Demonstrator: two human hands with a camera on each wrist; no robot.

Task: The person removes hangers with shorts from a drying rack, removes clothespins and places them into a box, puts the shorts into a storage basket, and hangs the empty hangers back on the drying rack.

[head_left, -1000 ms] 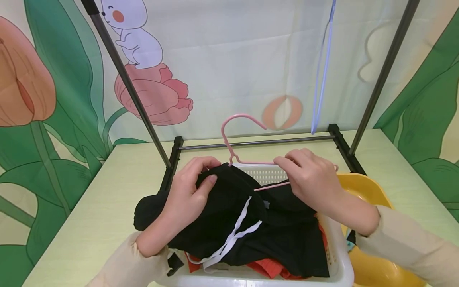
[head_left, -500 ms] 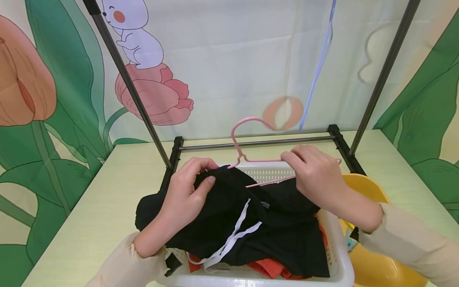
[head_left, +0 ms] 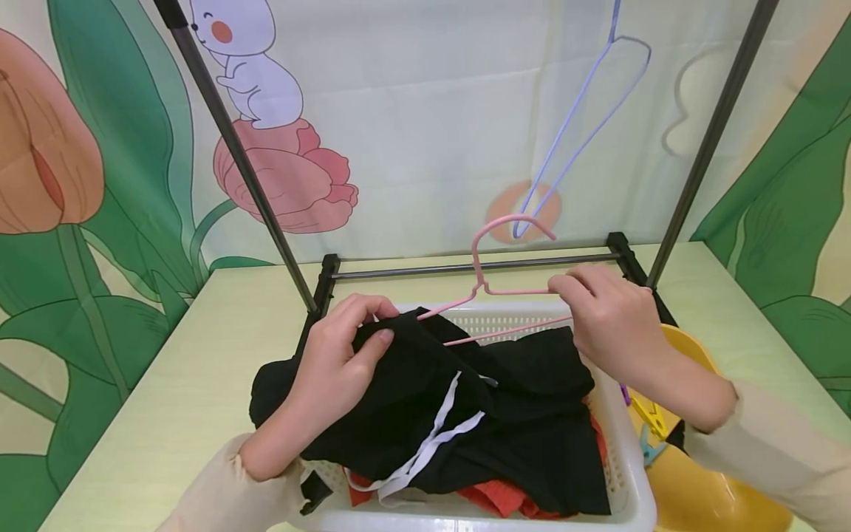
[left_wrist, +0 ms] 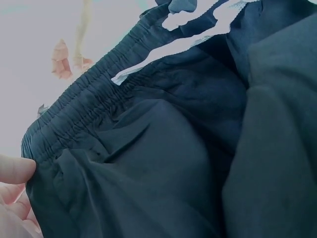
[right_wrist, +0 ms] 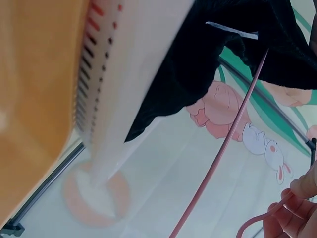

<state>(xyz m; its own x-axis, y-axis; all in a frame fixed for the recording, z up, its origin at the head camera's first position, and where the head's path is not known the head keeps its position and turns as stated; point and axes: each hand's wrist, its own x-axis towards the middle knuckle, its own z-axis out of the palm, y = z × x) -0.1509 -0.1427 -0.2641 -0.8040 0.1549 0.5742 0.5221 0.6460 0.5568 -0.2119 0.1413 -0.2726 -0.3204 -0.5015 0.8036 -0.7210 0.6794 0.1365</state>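
Note:
Black drawstring pants (head_left: 532,436) with a gathered waistband (left_wrist: 89,94) and a white drawstring (head_left: 425,451) lie over the white basket (head_left: 631,473). My left hand (head_left: 342,362) pinches the waistband at its left side, thumb in front. In my right hand (head_left: 608,318) is the right arm of a pink clothes hanger (head_left: 479,255), gripped between thumb and fingers. The hanger's hook points up. Its left end runs into the waistband opening and is hidden by the black cloth. The right wrist view shows the hanger's lower bar (right_wrist: 218,158) entering the pants.
Red cloth (head_left: 495,496) shows under the pants in the basket. To the right stands a yellow basin (head_left: 711,488) with a yellow clothespin (head_left: 648,415) and a teal one (head_left: 651,447). A dark rack frame (head_left: 475,266) stands behind; a blue hanger (head_left: 565,140) hangs above.
My right hand has moved right with the pink hanger, and more of the hanger's left side shows outside the waistband. My left hand stays nearly still. The blue hanger has turned.

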